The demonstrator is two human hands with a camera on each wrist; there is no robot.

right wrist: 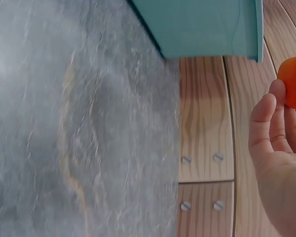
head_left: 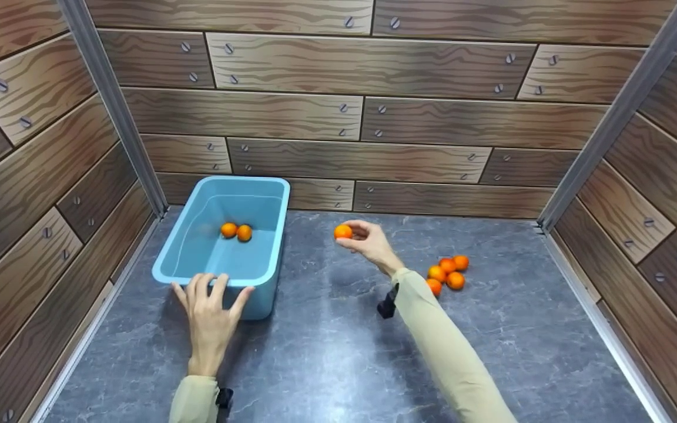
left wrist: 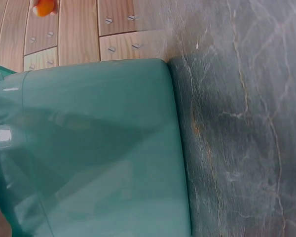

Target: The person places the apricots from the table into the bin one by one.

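In the head view, a light blue plastic bin (head_left: 250, 302) stands at the left with two small oranges (head_left: 244, 233) inside. My left hand (head_left: 210, 323) rests at its near rim, fingers spread with several fingertips on the edge and the thumb lower on the outside. My right hand (head_left: 372, 244) pinches another orange (head_left: 343, 232) between thumb and fingers, above the floor to the right of the bin. The right wrist view shows this held orange (right wrist: 292, 84) at its right edge. Several loose oranges (head_left: 456, 280) lie clustered beyond my right forearm.
A grey marbled floor (head_left: 327, 352) spreads under everything. Wood-patterned panels (head_left: 338, 117) rise at the back and both sides, joined by grey metal corner posts (head_left: 609, 111). The bin's far end is close to the back panel.
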